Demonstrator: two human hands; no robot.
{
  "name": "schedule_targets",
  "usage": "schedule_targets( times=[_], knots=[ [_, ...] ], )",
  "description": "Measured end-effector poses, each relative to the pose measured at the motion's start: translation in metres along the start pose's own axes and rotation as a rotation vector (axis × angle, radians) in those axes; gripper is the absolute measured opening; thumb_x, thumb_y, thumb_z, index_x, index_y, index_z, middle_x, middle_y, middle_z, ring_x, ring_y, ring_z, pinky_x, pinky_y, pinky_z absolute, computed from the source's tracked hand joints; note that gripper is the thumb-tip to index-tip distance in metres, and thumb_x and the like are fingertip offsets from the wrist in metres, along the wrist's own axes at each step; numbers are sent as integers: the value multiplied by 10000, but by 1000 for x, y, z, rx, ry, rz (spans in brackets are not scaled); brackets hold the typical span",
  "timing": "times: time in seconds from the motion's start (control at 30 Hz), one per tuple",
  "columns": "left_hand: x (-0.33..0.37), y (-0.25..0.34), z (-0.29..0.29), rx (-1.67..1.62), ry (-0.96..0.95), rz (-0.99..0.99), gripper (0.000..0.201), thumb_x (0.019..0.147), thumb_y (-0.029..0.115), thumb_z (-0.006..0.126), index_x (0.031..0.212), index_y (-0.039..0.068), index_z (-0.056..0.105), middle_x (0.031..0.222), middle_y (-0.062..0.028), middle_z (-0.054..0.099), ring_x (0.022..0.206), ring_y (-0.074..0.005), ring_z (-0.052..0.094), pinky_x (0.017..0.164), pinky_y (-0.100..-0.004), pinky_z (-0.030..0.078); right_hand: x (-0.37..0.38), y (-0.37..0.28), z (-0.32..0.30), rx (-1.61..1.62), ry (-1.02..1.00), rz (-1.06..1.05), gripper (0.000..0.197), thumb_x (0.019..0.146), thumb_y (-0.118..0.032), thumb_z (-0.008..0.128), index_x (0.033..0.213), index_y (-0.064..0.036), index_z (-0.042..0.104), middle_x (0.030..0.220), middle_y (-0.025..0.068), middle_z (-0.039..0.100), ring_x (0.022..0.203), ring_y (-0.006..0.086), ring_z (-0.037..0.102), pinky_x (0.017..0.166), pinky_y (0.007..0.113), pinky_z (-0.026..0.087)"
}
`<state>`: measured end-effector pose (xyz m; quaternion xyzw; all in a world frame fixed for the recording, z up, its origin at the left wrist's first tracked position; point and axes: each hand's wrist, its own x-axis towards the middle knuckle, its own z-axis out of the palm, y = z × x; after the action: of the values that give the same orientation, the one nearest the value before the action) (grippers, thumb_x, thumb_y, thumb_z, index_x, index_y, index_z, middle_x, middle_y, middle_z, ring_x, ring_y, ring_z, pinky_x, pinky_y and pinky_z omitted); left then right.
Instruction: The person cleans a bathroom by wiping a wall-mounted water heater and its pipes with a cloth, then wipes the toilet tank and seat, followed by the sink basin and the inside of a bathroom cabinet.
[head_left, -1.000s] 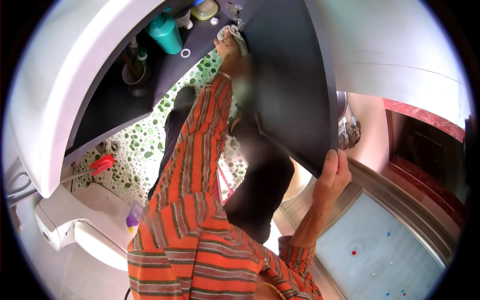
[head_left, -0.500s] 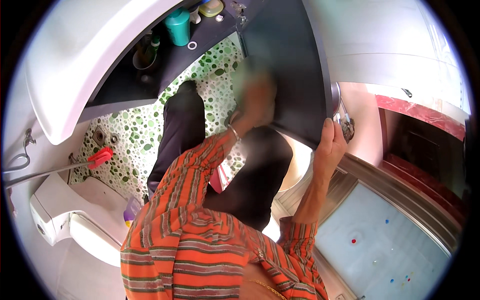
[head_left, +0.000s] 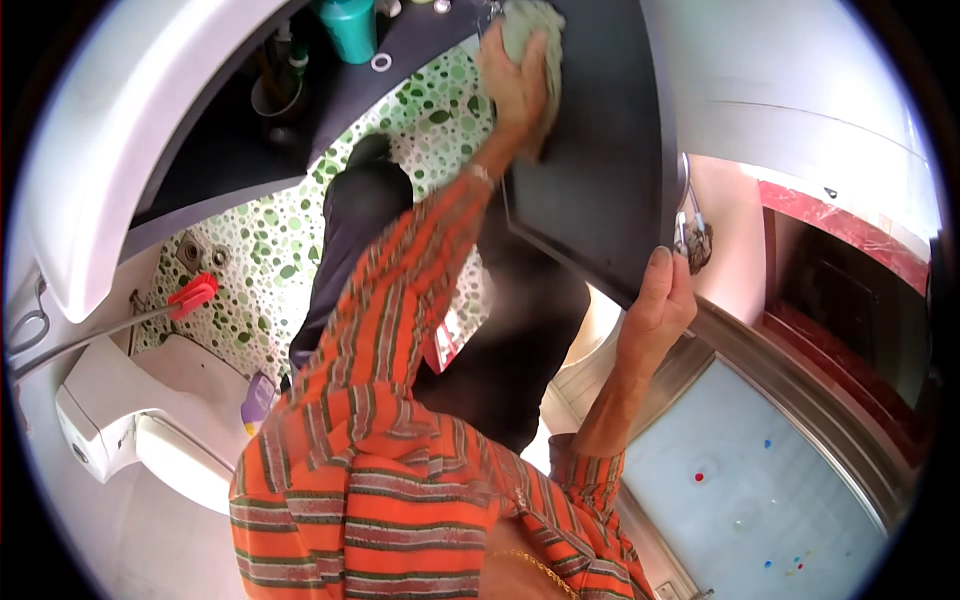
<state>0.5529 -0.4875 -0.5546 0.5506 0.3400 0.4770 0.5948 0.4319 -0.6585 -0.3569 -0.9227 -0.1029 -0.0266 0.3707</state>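
My left hand (head_left: 512, 90) presses a pale green cloth (head_left: 532, 38) against the inner face of a dark cabinet door (head_left: 600, 150), near its hinge side. The fingers lie over the cloth, and part of it hangs down beside the hand. My right hand (head_left: 655, 315) grips the lower free corner of that door, thumb on the inner face; its other fingers are partly hidden. The door stands swung out from the dark cabinet (head_left: 235, 175).
Inside the cabinet are a teal container (head_left: 349, 30), a white ring (head_left: 381, 62) and a cup (head_left: 278, 95) holding items. At left are a white toilet (head_left: 180, 460), a red-headed brush (head_left: 194, 295) and a purple bottle (head_left: 258, 400). A glass-panelled frame (head_left: 760, 480) stands lower right.
My left hand has moved up along the door with the cloth, toward the hinge. My right hand keeps its hold on the door's corner. The view has shifted slightly.
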Motion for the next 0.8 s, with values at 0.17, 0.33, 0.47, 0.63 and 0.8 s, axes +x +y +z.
schedule_targets(
  times=[0.17,0.33,0.47,0.63,0.8],
  knots=[
    [22,-38,1,207,-32,57,540,864,320,526,1260,-19,385,1191,-249,441,1102,-386,397,955,-430,306,-4,-12,-9,-18,38,72,261,893,-236,528,846,18,563,617,-44,447,582,48,358,520,197,319],
    [5,-105,-22,-86,-183,-410,606,895,273,509,1377,58,211,1367,-154,285,1218,-337,315,1000,-414,276,4,-10,-10,-10,29,66,246,886,-215,527,826,22,556,614,-46,444,581,40,357,519,191,308],
    [-12,-122,-55,-524,-170,-769,683,889,285,523,1422,132,124,1435,-83,210,1287,-316,220,1053,-421,184,8,-5,-6,-13,-8,92,232,878,-202,530,862,25,579,619,-28,465,587,47,367,527,202,315],
    [-99,-106,-75,-374,-356,-889,433,881,318,518,1225,57,480,1175,-77,521,1041,-196,512,885,-309,409,17,-6,-8,52,49,74,250,875,-217,550,793,19,542,618,-31,433,601,54,354,530,208,315],
    [-166,-96,-99,-201,-431,-920,337,891,292,475,1099,36,546,979,-94,587,943,-203,536,818,-317,433,21,4,2,134,-12,82,276,868,-238,563,760,11,515,600,-16,399,592,64,342,515,231,322]
  ],
)
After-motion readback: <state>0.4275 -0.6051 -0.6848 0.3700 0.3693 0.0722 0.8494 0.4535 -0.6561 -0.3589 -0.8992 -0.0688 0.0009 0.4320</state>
